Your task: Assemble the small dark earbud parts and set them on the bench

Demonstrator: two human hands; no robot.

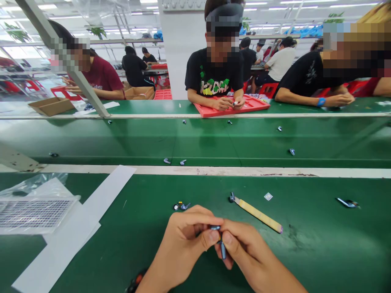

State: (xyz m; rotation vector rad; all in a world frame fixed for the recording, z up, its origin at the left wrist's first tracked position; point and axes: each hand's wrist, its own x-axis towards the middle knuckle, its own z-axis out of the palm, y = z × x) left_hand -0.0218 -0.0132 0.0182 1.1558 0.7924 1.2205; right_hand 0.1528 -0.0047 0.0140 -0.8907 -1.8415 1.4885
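Observation:
Both hands meet close together above the green bench, fingers pinched. My left hand grips a small dark blue earbud part between thumb and forefinger. Beside it, my right hand pinches the blue stem of an earbud; a bit of yellow shows between the two pieces. Fingertips hide much of both, and whether they are joined I cannot tell. Beyond my hands lie another opened earbud with a round silver part, and a yellow-handled blade tool whose tip touches a dark earbud piece.
White paper strips and a white grid tray in plastic lie left. A small white square and an earbud shell lie right. Several earbuds dot the green conveyor. Co-workers sit opposite, one over a red tray.

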